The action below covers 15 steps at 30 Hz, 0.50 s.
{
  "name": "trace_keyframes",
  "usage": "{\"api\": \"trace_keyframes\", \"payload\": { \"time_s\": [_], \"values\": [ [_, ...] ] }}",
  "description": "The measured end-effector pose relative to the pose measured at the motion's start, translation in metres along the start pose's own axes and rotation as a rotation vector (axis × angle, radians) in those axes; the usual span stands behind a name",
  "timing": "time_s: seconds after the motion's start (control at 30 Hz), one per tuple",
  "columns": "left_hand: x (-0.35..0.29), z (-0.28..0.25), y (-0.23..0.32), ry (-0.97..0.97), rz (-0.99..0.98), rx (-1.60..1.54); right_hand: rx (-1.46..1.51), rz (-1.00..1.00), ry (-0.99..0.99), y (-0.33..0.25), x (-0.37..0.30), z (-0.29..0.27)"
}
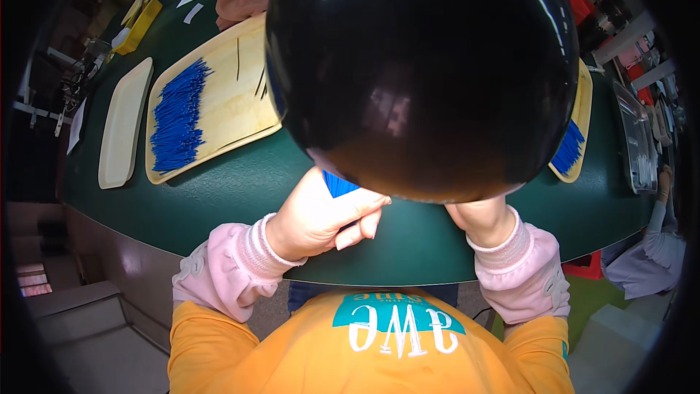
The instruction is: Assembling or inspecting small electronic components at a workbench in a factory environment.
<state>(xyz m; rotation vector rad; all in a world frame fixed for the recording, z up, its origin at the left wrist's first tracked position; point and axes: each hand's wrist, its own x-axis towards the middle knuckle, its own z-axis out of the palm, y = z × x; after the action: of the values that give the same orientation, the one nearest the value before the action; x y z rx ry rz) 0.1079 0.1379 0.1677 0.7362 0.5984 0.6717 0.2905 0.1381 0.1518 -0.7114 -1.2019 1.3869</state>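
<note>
**Blue strips held at the table's near edge**

Just above the left hand (319,217), a small bundle of blue strips (338,184) pokes out between thumb and curled fingers, pinched there, its upper end hidden under a large glossy black dome (423,66) that fills the middle of the view. The bundle sits over the near edge of the dark green table (240,190), close to the person's chest. The right hand (485,220) is just beside it to the right, mostly covered by the dome; only the wrist and heel of the hand show, so whether its fingers are spread or closed cannot be told. Both wrists wear pale pink sleeves (226,270).

Further out on the left lies a wooden tray (233,113) with a row of loose blue strips (177,118) along its left side. Beside it sits an empty cream tray (124,124). On the right another wooden tray (582,113) holds more blue strips (569,147), partly hidden behind the dome.
</note>
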Motion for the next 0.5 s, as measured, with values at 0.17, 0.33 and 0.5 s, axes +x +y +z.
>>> {"api": "trace_keyframes", "payload": {
  "time_s": [0.17,0.33,0.5],
  "values": [
    [0.001,-0.007,-0.001,-0.169,-0.145,-0.277,-0.071,-0.086,-0.144,-0.008,0.005,0.014],
    [0.001,-0.002,-0.003,-0.044,-0.06,-0.045,-0.071,0.077,-0.146,-0.011,0.005,0.013],
    [-0.001,-0.001,0.001,0.007,-0.044,0.061,-0.089,-0.074,-0.003,-0.002,-0.001,0.003]
  ]
}}
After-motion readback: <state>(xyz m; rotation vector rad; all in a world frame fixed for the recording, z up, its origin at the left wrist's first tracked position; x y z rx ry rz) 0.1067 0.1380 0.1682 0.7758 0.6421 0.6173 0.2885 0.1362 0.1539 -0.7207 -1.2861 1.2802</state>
